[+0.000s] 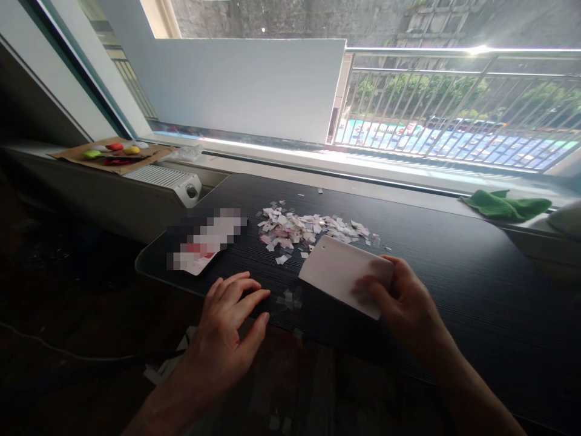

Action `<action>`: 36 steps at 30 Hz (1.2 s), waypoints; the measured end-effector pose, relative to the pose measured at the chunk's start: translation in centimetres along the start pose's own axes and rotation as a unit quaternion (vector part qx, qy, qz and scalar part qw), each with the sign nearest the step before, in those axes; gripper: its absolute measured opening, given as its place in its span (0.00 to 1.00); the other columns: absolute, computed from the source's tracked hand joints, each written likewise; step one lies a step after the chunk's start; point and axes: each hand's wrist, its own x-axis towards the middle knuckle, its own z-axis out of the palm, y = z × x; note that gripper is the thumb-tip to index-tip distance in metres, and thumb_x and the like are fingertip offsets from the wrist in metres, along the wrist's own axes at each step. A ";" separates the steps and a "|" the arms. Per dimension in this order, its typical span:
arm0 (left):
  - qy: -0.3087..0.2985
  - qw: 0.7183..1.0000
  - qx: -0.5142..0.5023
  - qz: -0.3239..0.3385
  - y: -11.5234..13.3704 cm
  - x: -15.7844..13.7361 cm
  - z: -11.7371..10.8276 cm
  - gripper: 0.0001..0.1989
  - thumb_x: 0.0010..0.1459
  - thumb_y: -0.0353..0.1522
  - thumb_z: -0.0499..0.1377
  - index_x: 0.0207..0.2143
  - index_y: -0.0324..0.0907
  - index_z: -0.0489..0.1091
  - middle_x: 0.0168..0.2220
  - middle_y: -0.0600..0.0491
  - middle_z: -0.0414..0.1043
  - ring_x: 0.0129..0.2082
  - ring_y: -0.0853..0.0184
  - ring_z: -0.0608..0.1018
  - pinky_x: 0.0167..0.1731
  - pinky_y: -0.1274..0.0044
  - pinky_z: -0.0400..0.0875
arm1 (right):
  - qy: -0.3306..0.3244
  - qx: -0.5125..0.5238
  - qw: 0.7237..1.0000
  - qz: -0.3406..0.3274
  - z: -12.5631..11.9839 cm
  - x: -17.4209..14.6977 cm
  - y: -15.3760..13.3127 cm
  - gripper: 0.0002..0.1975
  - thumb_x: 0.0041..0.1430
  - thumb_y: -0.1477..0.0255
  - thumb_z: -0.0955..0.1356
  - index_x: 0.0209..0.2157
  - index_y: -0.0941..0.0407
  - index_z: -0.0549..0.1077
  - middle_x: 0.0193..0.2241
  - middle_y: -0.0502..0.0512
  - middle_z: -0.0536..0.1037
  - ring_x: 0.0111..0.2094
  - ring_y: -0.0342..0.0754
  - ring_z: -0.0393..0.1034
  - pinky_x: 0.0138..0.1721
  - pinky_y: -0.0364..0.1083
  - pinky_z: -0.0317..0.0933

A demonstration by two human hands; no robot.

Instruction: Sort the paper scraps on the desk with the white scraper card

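Note:
My right hand (406, 297) grips a flat whitish card (338, 272) by its right end, thumb on top. A small hole shows near the card's upper left corner. Just beyond the card lies a heap of small cut scraps (295, 227), white, pinkish and clear. My left hand (233, 321) hovers at the table's near edge, fingers apart and holding nothing. Close to its fingertips sit a few see-through scraps (289, 298). On the left part of the table is a white and red card or packet (200, 260), partly blurred out.
The dark table (436, 260) stands against a bright window sill. A green cloth (506, 206) lies at the right by the sill. At the left are a white radiator (167, 181) and a brown board (77, 151) with colourful items on it.

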 end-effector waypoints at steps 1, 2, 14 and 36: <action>-0.006 1.000 0.001 0.000 0.1 -0.1 0.0 0.12 0.61 0.30 0.53 0.46 0.46 0.69 0.46 0.49 0.70 0.54 0.56 0.68 0.54 0.55 0.60 | -0.002 -0.009 1.000 0.004 0.1 0.1 0.1 0.21 0.54 0.58 0.67 0.46 0.53 0.63 0.32 0.54 0.77 0.32 0.53 0.76 0.34 0.52 0.72; -0.010 1.000 0.002 0.002 0.3 -0.1 -0.1 0.13 0.61 0.29 0.53 0.47 0.46 0.69 0.46 0.49 0.69 0.54 0.56 0.68 0.54 0.55 0.60 | -0.009 -0.019 1.000 0.009 0.2 0.1 0.1 0.21 0.54 0.58 0.67 0.46 0.54 0.63 0.32 0.54 0.77 0.32 0.53 0.76 0.34 0.52 0.71; -0.018 0.999 0.022 0.019 0.7 -0.4 0.0 0.17 0.56 0.29 0.57 0.49 0.46 0.68 0.48 0.49 0.69 0.54 0.53 0.68 0.54 0.52 0.59 | -0.036 -0.014 0.998 0.041 -0.8 -0.8 0.4 0.19 0.55 0.59 0.67 0.45 0.54 0.66 0.32 0.54 0.77 0.32 0.51 0.73 0.29 0.47 0.69; -0.031 0.999 0.005 0.032 1.2 -0.4 -0.4 0.17 0.56 0.27 0.57 0.49 0.46 0.67 0.47 0.50 0.72 0.55 0.54 0.69 0.57 0.53 0.57 | -0.033 -0.006 0.999 0.022 -0.3 -2.1 -0.7 0.20 0.56 0.58 0.66 0.46 0.53 0.65 0.30 0.51 0.76 0.29 0.49 0.73 0.29 0.46 0.69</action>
